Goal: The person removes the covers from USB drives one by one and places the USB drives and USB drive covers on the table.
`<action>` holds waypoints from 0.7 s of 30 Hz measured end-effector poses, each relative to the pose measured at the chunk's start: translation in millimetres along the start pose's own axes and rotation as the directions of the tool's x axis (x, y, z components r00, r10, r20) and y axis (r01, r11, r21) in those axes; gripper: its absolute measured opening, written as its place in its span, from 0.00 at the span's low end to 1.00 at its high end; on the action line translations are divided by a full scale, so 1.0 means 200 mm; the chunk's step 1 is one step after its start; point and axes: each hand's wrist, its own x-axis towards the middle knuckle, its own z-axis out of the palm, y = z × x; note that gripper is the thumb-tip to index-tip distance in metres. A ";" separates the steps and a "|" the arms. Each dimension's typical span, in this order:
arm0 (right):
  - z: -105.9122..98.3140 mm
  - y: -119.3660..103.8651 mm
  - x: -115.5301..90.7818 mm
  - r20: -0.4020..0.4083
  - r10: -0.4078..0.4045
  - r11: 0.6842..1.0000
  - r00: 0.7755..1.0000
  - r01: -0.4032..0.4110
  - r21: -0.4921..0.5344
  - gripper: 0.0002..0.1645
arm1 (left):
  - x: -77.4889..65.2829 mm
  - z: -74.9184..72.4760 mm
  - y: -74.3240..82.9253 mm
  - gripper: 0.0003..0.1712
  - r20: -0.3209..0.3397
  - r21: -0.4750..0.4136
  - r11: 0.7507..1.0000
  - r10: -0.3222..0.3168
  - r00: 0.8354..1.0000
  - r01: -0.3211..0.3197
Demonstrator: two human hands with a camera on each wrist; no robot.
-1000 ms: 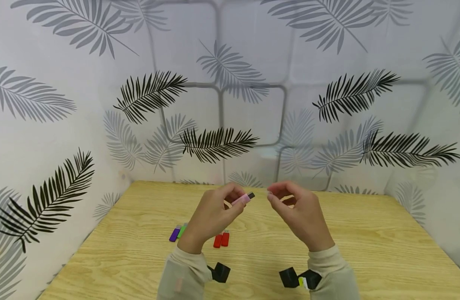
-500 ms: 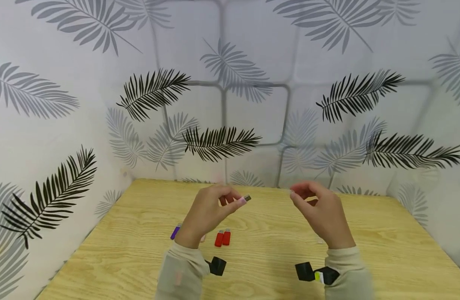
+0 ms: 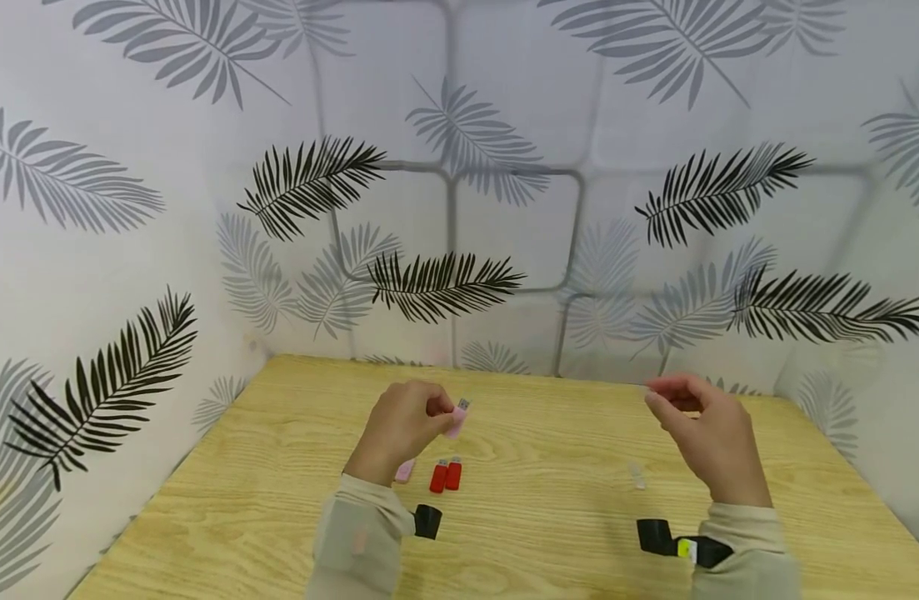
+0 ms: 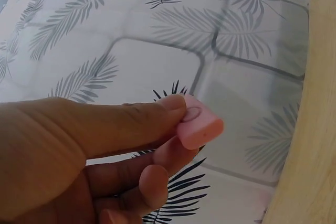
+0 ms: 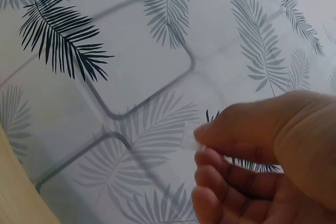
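Note:
My left hand pinches a pink USB flash drive between thumb and fingers above the table, its metal plug pointing up and away. In the left wrist view the rounded pink end of this flash drive faces the camera. Off to the right, my right hand is raised over the table. Between its thumb and index finger it pinches a small clear plastic cap, best seen in the right wrist view. Another pink flash drive lies on the table beside my left wrist, partly covered by it.
Side by side on the wooden table lie two red flash drives, just right of my left wrist. A loose clear cap lies left of my right forearm. Leaf-patterned curtain hangs behind the table and along its sides.
My right hand has moved right with its cap, uncovering the clear cap on the table. The left hand has drawn left and turned its flash drive more upright; its arm now hides the purple and green drives.

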 end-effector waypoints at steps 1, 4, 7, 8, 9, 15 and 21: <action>0.00 0.01 0.00 0.002 0.024 1.000 1.000 -0.024 -0.012 0.17 | 0.00 0.01 -0.01 0.07 0.004 0.014 1.000 -0.013 1.000 0.013; 0.00 0.05 0.00 0.028 0.114 0.992 0.993 -0.112 -0.061 0.16 | 0.00 0.01 -0.02 0.08 0.017 0.046 0.998 -0.041 0.999 0.040; -0.01 0.10 0.00 0.068 0.195 0.978 0.978 -0.189 -0.083 0.16 | 0.00 0.01 -0.03 0.08 0.023 0.064 0.997 -0.053 0.998 0.051; -0.01 0.11 0.00 0.083 0.211 0.975 0.974 -0.204 -0.088 0.17 | -0.01 0.01 -0.03 0.08 0.027 0.065 0.997 -0.053 0.998 0.052; -0.01 0.13 0.00 0.094 0.226 0.972 0.970 -0.217 -0.091 0.17 | -0.01 0.01 -0.03 0.09 0.030 0.068 0.996 -0.055 0.998 0.053; 0.00 0.19 0.02 0.212 0.284 0.958 0.935 -0.268 -0.102 0.16 | -0.01 0.01 -0.07 0.09 0.062 0.089 0.993 -0.087 0.994 0.081; 0.04 0.24 0.03 0.484 0.276 0.959 0.831 -0.269 -0.085 0.12 | -0.01 0.04 -0.13 0.09 0.110 0.119 0.982 -0.160 0.981 0.147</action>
